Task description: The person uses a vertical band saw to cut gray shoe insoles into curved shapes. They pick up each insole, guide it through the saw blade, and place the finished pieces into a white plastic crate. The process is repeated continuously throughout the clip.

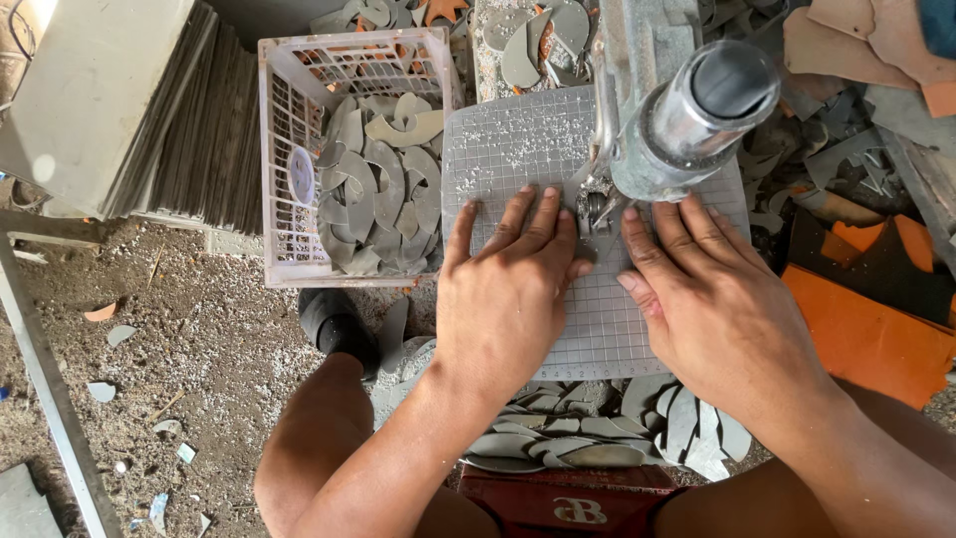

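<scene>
Bare arms and hands (508,299), black shoe (334,321).

A fine white grid is printed on the grey rectangular cutting mat (518,149), with white dust specks scattered at its ten o'clock corner. At nine o'clock of the mat, dull grey-green curved cut-outs (383,189) are held in the white plastic lattice crate (279,149). At four o'clock, bright orange flat sheets (866,339) are seen against black ones

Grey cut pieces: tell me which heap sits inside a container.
The heap in the white crate, left of the left hand. The heap below the gridded mat, near the wrists, lies loose, and so does the one beyond the machine.
</scene>
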